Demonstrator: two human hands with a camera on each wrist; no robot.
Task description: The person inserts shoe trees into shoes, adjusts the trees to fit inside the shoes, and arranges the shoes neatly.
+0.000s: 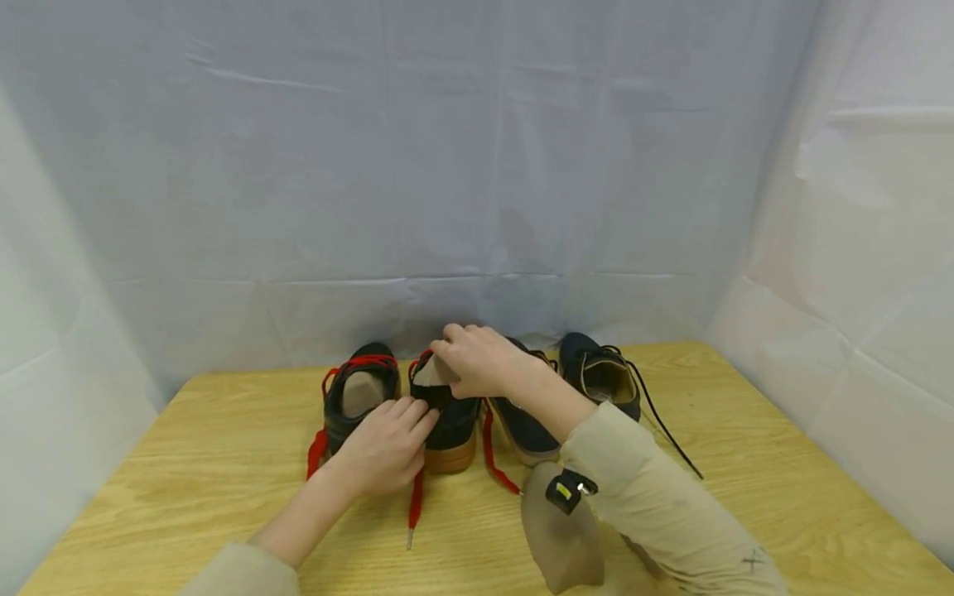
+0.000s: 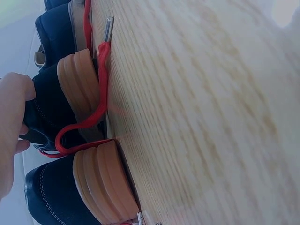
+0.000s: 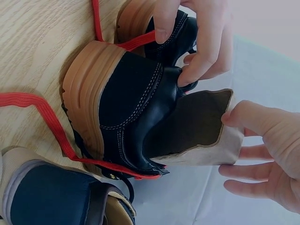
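Two black shoes with red laces and gum soles stand side by side on the wooden table (image 1: pixel 224 463). My left hand (image 1: pixel 383 447) grips the heel collar of the right-hand one (image 1: pixel 455 422), with fingers curled over the heel rim (image 3: pixel 201 37). My right hand (image 1: pixel 477 360) reaches over from the far side and pinches that shoe's beige-backed tongue (image 3: pixel 197 126), pulling it up and away from the opening. The same shoe (image 3: pixel 131 98) fills the right wrist view, its sole flat on the wood. In the left wrist view its heel (image 2: pixel 51 117) sits beside my palm (image 2: pixel 11 122).
The other red-laced shoe (image 1: pixel 361 393) stands just left of the held one. Two navy shoes with black laces (image 1: pixel 525 422) (image 1: pixel 604 377) stand to the right. Loose red lace ends (image 1: pixel 413 501) trail toward me. White sheets hang behind and at both sides.
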